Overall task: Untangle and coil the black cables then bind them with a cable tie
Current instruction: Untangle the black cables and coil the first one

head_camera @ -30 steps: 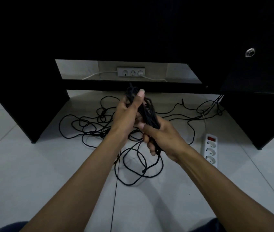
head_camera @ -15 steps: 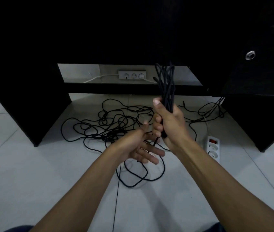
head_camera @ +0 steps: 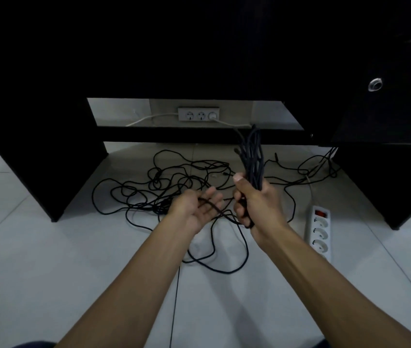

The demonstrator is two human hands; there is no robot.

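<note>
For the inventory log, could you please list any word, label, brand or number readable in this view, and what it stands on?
None can be read.
White power strip on the floor: red switch, no legible marking.
Wall socket strip behind the desk: no visible text.
Round fitting on the black desk: too small and dim to tell.
Coiled cable bundle gripped in the right hand: no print shows.

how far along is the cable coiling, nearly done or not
Not nearly. Done: a bundle of coiled loops is gripped upright in the right hand. In hand: a loose strand runs across the open left hand. Left: a large tangle of black cable lies on the floor, and no cable tie is visible.
</note>
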